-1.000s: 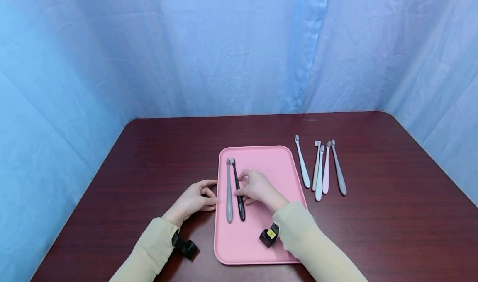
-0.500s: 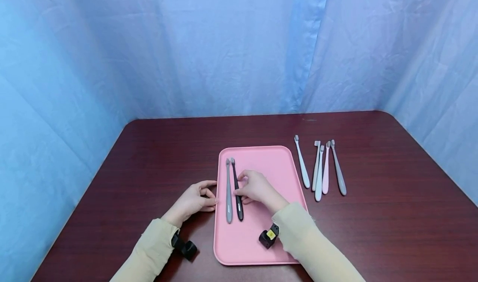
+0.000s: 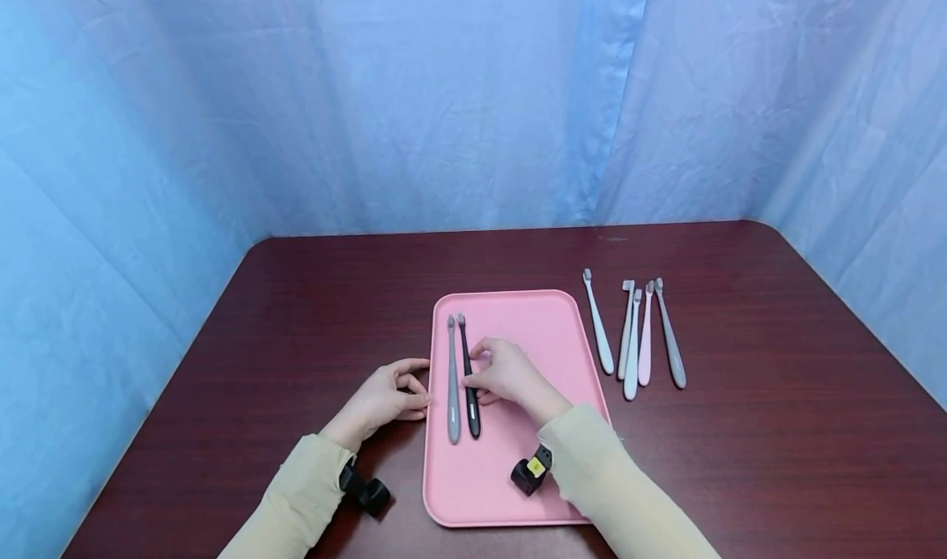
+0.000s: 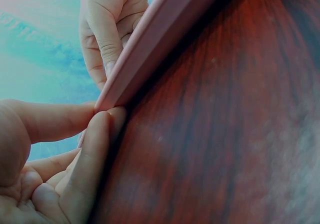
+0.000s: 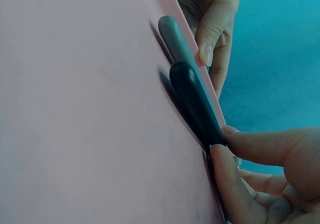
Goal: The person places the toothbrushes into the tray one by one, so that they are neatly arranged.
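Observation:
A pink tray (image 3: 484,489) lies at the front of the dark wooden table. Its left rim is pinched by my left hand (image 3: 381,399), thumb on top and a fingertip under the edge in the left wrist view. On the tray, my right hand (image 3: 510,376) pinches the handle of a black toothbrush (image 3: 474,424) between thumb and fingers. To its left, along the tray's left side, lies a grey toothbrush (image 3: 454,399), nearly parallel, bristle heads pointing away from me. In the right wrist view, the black handle (image 5: 192,99) overlaps the grey handle (image 5: 175,36).
Right of the tray, several toothbrushes lie on the table: a pale one (image 3: 600,333) near the rim, then a close group with a pink one (image 3: 646,345) and a grey one (image 3: 672,341). Blue curtains (image 3: 473,99) hang behind the table.
The black toothbrush's handle end has shifted slightly left, bringing it closer to parallel with the grey one. My left hand has stayed at the rim; the other toothbrushes lie as before.

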A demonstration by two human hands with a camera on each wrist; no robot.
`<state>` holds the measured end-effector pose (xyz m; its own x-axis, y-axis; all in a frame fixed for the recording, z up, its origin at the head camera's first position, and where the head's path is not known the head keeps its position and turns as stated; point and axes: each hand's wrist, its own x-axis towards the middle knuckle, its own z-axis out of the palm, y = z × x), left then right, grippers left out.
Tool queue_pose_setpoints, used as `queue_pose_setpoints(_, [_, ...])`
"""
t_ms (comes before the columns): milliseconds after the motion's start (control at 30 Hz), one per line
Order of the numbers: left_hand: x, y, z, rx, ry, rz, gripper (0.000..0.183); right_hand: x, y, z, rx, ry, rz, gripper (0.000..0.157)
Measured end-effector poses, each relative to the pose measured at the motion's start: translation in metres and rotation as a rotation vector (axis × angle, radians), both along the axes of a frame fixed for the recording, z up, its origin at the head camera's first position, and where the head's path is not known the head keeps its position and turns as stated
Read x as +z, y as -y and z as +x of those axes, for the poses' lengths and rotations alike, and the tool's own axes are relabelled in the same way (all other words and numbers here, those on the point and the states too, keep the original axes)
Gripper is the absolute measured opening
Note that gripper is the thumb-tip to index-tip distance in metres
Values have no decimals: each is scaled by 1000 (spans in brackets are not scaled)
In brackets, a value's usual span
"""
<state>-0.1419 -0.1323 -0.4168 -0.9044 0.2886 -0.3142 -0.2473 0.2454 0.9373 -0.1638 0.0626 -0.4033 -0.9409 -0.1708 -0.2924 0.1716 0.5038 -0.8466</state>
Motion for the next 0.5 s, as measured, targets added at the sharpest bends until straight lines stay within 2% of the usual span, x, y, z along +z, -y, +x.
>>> queue_pose_setpoints(500, [-1,0,-1,-7,-5,2,61,0,-3,-1,-9,45,-44,35])
